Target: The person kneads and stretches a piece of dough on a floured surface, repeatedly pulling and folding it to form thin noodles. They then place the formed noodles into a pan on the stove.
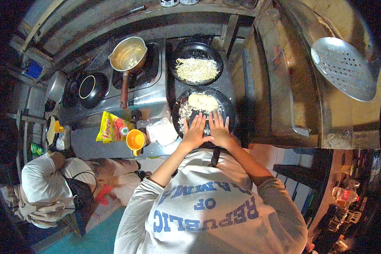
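Observation:
My left hand (193, 131) and my right hand (221, 130) lie side by side, palms down and fingers spread, over the near part of a black round tray or pan (230, 104). Neither hand visibly holds anything; what lies under the palms is hidden. Just past my fingertips sits a flattened piece of pale dough (203, 102), with white flour or crumbs around it. Behind it, a second black pan (198, 49) carries a pile of cut noodle strips (197, 70). To the left lie a heap of flour on a plastic bag (162, 130), an orange cup (136, 140) and a yellow packet (112, 127).
A saucepan (129, 57) stands on the gas stove (146, 95), its wooden handle pointing towards me. Left of it is a black pan (95, 90). A large perforated skimmer (344, 68) hangs at the right. Another person (46, 187) is at the lower left.

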The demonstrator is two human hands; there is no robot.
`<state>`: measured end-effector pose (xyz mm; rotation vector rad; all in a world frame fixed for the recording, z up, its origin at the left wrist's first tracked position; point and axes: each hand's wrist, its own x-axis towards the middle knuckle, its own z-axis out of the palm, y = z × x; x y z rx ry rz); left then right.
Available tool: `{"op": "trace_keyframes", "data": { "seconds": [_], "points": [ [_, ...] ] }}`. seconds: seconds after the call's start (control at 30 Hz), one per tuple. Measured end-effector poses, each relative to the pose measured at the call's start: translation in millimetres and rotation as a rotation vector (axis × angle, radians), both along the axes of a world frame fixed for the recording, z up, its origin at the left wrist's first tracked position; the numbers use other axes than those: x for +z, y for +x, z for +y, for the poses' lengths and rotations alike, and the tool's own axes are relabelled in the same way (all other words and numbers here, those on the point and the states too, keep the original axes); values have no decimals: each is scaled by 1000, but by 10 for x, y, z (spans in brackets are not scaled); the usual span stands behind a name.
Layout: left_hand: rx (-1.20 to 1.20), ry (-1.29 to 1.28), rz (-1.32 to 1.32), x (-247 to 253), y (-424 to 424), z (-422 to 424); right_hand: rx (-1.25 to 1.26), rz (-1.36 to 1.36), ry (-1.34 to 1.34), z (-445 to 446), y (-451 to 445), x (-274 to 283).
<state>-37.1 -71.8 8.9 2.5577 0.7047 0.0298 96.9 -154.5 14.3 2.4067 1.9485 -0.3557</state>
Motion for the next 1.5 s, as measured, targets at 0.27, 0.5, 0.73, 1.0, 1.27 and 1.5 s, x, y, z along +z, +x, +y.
{"op": "trace_keyframes", "data": {
  "seconds": [0.27, 0.5, 0.73, 1.0, 1.27, 1.5],
  "points": [
    [10, 33, 117, 132, -36, -54, 14, 21, -133, -115, -1, 93],
    [61, 42, 51, 71, -16, 85, -84, 179, 16, -17, 46, 80],
    [39, -87, -206, 122, 78, 33, 10, 199, 206, 57, 11, 59],
    [-74, -112, 86, 218, -61, -76, 102, 144, -120, -41, -64, 247],
    [-25, -38, 102, 153, -41, -39, 80, 186, -123, -11, 0, 234],
    [-37, -29, 123, 108, -49, 19, 53, 166, -123, -38, -38, 290]
  ]
}}
